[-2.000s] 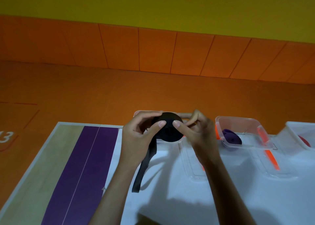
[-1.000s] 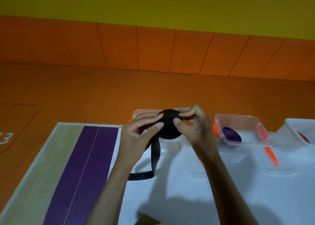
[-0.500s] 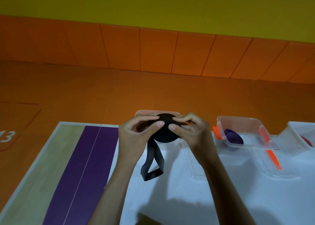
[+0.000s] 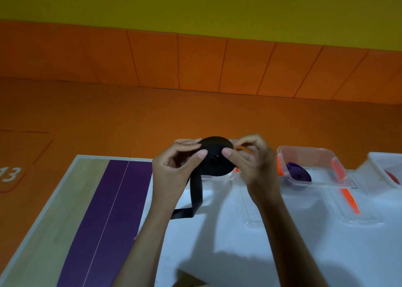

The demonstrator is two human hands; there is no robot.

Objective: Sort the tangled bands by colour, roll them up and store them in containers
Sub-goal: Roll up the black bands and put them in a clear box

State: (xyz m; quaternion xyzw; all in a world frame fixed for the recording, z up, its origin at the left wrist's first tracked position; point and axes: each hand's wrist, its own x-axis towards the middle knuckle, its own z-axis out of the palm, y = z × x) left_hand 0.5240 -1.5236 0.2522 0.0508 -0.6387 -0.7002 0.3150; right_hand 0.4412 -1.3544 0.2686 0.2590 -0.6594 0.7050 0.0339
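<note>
Rolling the black band (image 4: 216,159), my left hand (image 4: 174,173) and right hand (image 4: 253,163) clamping fingers (image 4: 201,154) on it.
Slackening either pinch is risking the coil springing open.

Likely a padded activity room: orange cushioned wall panels (image 4: 195,62) across the middle, numbered orange floor mat (image 4: 9,174) at left.
</note>
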